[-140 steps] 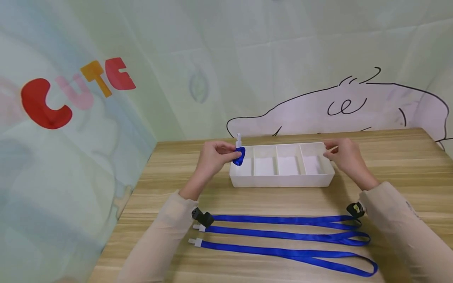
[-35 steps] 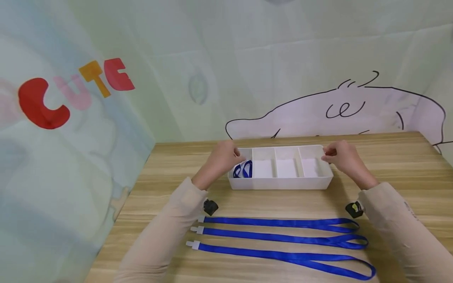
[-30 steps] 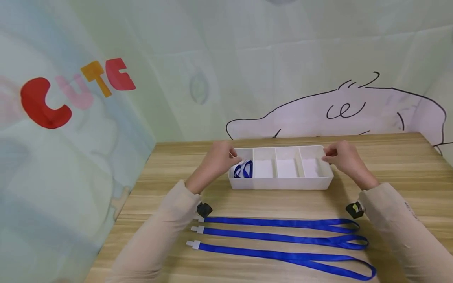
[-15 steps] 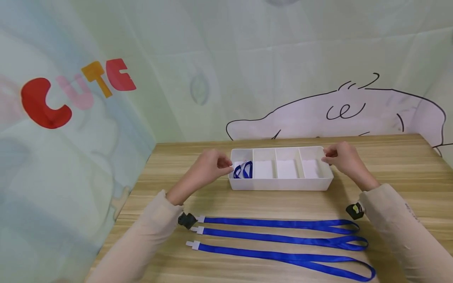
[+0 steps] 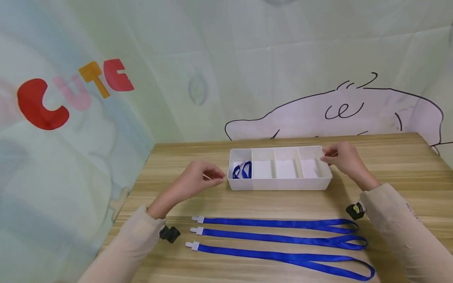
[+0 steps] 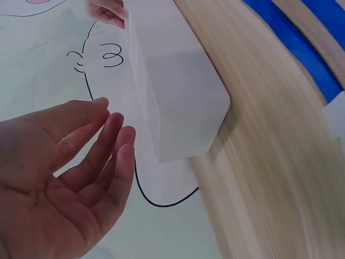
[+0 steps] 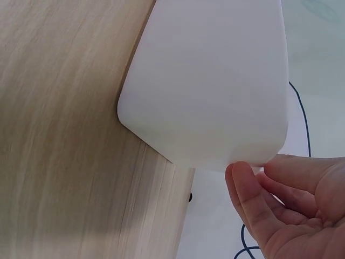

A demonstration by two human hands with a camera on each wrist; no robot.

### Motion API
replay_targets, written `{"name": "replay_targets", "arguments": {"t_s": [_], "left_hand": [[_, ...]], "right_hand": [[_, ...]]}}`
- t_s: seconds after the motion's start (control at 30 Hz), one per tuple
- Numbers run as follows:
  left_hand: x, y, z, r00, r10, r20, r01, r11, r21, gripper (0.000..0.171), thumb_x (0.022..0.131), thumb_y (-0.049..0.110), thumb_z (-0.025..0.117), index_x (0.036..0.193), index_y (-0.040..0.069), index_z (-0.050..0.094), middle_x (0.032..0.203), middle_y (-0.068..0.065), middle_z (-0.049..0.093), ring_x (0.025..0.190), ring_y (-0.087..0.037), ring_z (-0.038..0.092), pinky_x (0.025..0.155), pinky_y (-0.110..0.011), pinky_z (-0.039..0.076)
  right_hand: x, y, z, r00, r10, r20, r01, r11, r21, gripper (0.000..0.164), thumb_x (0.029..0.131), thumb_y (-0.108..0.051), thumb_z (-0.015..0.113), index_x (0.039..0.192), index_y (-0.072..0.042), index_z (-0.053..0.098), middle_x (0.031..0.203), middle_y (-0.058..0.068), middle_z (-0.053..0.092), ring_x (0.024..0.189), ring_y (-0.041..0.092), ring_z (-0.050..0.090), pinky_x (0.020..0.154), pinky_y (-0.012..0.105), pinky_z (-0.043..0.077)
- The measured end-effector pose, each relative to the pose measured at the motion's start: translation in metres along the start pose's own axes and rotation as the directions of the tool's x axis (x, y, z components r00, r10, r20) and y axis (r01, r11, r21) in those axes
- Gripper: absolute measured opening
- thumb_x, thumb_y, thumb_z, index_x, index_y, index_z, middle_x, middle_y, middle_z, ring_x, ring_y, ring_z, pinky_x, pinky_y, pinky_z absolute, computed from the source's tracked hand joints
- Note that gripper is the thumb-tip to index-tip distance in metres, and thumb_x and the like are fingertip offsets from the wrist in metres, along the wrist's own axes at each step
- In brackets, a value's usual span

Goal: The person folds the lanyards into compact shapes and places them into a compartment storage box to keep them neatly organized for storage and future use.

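A white divided storage box (image 5: 279,184) stands toward the back of the table, its compartments side by side. A coiled blue lanyard (image 5: 249,169) lies in the leftmost compartment. My right hand (image 5: 345,158) pinches the rim at the box's right end; in the right wrist view its fingers (image 7: 249,186) press against that end wall. Just left of the box, my left hand (image 5: 192,181) is held with fingers loosely bent and nothing between them, as the left wrist view also shows. Three blue lanyards, the far (image 5: 255,223), middle (image 5: 255,235) and near one (image 5: 244,251), lie stretched out in front.
The lanyards' white clips (image 5: 194,245) point left and their loops lie to the right. Wood-grain table (image 5: 170,157) surrounds the box. A printed cloth backdrop (image 5: 198,47) hangs behind and along the left side.
The blue lanyard, earlier pinched in my left hand, now lies in the leftmost compartment. My left hand has let go and drawn back left and toward me. The right hand stays at the box.
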State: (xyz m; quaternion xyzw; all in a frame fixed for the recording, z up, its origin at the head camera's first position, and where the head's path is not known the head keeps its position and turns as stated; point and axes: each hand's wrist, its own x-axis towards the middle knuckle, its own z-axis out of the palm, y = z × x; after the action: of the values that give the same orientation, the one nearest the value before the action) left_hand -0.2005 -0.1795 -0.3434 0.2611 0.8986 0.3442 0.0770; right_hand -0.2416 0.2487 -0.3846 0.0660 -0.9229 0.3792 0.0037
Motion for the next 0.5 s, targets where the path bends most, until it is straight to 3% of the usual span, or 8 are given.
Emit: {"name": "replay_targets", "arguments": {"t_s": [0.17,0.5], "left_hand": [[-0.011,-0.005,0.002,0.997,0.019,0.069,-0.018,1.000,-0.010,0.011,0.093,0.007,0.070,0.103,0.005,0.074,0.094,-0.002,0.072,0.085,-0.012,0.066,0.079,-0.030,0.057],[-0.024,-0.015,0.004,0.993,0.011,0.121,-0.008,1.000,-0.027,0.009,0.094,0.006,0.069,0.102,0.005,0.074,0.094,0.000,0.072,0.085,-0.013,0.066,0.078,-0.031,0.057]], "right_hand": [[0.000,0.000,-0.001,1.000,-0.008,0.022,0.008,1.000,-0.006,0.033,0.092,-0.001,0.070,0.116,0.020,0.061,0.101,0.032,0.066,0.076,0.029,0.068,0.065,0.036,0.057],[0.002,0.001,-0.004,0.998,-0.017,0.062,0.017,1.000,0.002,0.036,0.092,-0.002,0.070,0.119,0.020,0.058,0.100,0.031,0.065,0.073,0.025,0.068,0.068,0.042,0.060]]}}
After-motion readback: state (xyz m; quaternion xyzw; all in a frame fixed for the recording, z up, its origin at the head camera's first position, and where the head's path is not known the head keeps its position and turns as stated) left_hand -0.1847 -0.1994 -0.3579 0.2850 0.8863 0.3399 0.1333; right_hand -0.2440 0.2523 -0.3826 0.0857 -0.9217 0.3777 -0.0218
